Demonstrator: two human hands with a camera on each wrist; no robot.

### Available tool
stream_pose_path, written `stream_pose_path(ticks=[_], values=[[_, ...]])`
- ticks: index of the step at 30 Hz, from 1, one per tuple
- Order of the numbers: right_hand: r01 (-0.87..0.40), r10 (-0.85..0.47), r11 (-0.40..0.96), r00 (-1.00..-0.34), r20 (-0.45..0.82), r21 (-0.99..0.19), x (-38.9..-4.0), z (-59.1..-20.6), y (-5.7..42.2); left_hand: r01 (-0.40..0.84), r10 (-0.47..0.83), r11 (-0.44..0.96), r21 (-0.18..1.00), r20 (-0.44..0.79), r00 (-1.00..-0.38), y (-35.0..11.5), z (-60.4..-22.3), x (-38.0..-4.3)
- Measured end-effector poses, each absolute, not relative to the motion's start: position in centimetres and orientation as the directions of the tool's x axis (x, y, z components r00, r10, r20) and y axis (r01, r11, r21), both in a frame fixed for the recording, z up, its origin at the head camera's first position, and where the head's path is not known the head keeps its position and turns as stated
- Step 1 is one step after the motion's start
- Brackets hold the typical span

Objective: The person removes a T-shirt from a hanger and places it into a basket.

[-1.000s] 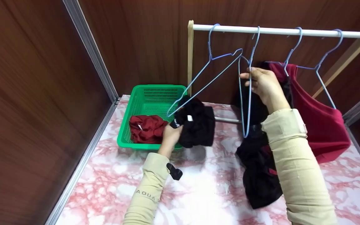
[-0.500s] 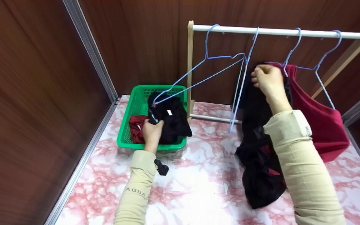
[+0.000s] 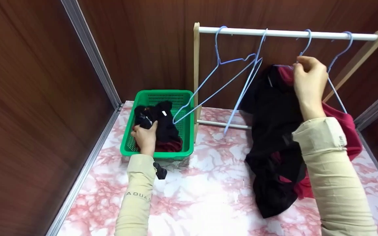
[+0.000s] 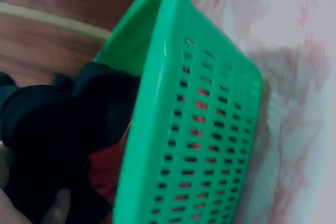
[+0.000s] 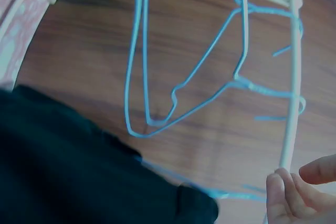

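My left hand (image 3: 145,137) grips a bunched black garment (image 3: 164,126) with a white tag, inside the green basket (image 3: 190,131). Beneath it a dark red cloth (image 3: 172,146) shows. In the left wrist view the black garment (image 4: 58,129) lies behind the basket's slotted wall (image 4: 205,135), with only fingertips seen. My right hand (image 3: 311,83), fingers bent, is at the neck of the third blue wire hanger (image 3: 304,49). A long black garment with red parts (image 3: 274,114) hangs there. I cannot tell whether the fingers pinch this hanger.
The hangers hang from a white rail (image 3: 241,31) with wooden side posts. Two bare hangers, a left one (image 3: 205,82) and a second one (image 3: 238,98), are at the left; the left one's corner reaches over the basket. A crimson garment (image 3: 353,137) hangs at the far right.
My left hand has brought the black garment leftward into the basket, over the red cloth. My right hand has left the second hanger and moved right; the hanging black garment faces forward more.
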State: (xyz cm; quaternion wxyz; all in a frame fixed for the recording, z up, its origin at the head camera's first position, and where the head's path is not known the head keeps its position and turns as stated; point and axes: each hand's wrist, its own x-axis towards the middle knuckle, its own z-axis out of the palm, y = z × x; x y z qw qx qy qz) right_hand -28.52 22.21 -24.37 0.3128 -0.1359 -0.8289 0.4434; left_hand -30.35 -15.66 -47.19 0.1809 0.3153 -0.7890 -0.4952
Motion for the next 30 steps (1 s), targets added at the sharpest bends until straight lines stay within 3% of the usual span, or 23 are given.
stream_pose_path(ticks=[6, 15, 30], values=[[0.025, 0.546, 0.578, -0.755, 0.364, -0.816, -29.1, -25.3, 23.4, -0.359, -0.625, 0.364, 0.86, -0.061, -0.779, -16.6, -48.5, -30.2], [0.121, 0.489, 0.619, -0.833, 0.26, -0.776, -29.5, -26.7, 24.3, -0.389, -0.539, 0.439, 0.81, -0.109, -0.835, -17.1, -48.8, -29.9], [0.129, 0.425, 0.629, -0.883, 0.199, -0.767, -29.7, -27.7, 24.2, -0.361, -0.458, 0.571, 0.737, -0.079, -0.886, -17.6, -48.4, -29.5]])
